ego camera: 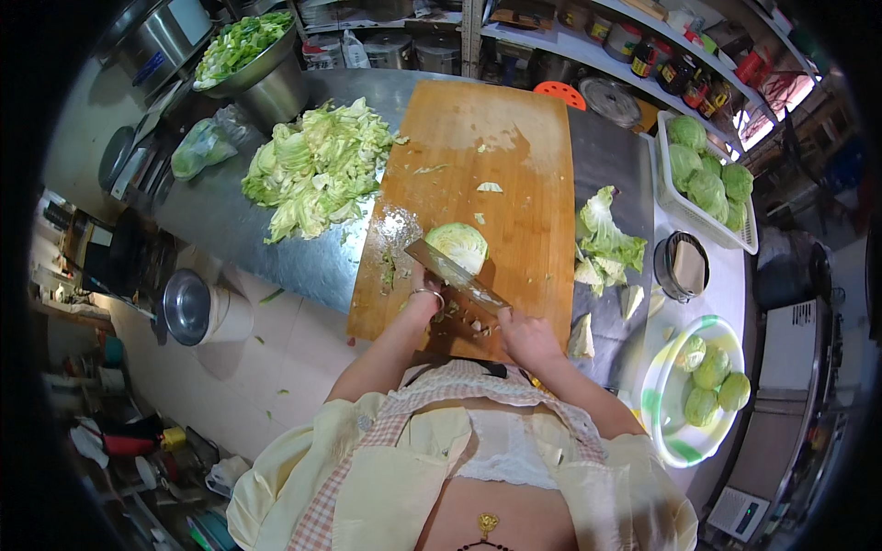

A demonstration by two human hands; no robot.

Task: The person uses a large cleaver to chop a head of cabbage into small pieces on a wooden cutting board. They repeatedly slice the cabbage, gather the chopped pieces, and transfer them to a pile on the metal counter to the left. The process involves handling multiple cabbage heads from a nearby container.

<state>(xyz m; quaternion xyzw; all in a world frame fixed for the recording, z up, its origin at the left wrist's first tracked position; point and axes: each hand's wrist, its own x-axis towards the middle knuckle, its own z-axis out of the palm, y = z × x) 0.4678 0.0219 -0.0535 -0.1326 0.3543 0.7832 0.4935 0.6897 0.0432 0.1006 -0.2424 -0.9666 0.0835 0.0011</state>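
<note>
A cut cabbage piece [457, 246], its pale cut face showing, lies on the wooden cutting board [503, 227]. My right hand [529, 337] grips the handle of a cleaver [460, 279], whose broad blade slants across the near side of the cabbage. Behind the blade is my left hand [425, 281], mostly hidden; its fingers cannot be made out, nor whether they touch the cabbage. Small cabbage scraps are scattered on the board. Left of the board a large heap of chopped cabbage [324, 162] covers part of the metal table. Loose leaves [606, 231] and wedge-shaped core pieces [583, 336] lie to the right.
A white basket of cabbages [665, 186] stands at the right, with a round metal container [681, 267] and a plastic basin of small cabbages [654, 406] nearer. A steel bowl of chopped greens [272, 60] and a plastic bag [202, 148] are at the back left. Shelves run behind.
</note>
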